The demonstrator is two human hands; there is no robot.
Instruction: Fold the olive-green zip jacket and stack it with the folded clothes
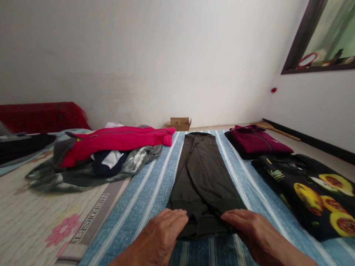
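The dark garment, smooth knit, forms a long folded strip on the striped sheet, its long axis running away from both hands. Left hand and right hand, equally near, touch its near corners, fingers together; grip cannot be told. Left of it: heaped pink jacket.

Fingers on dark garment, striped cloth beneath
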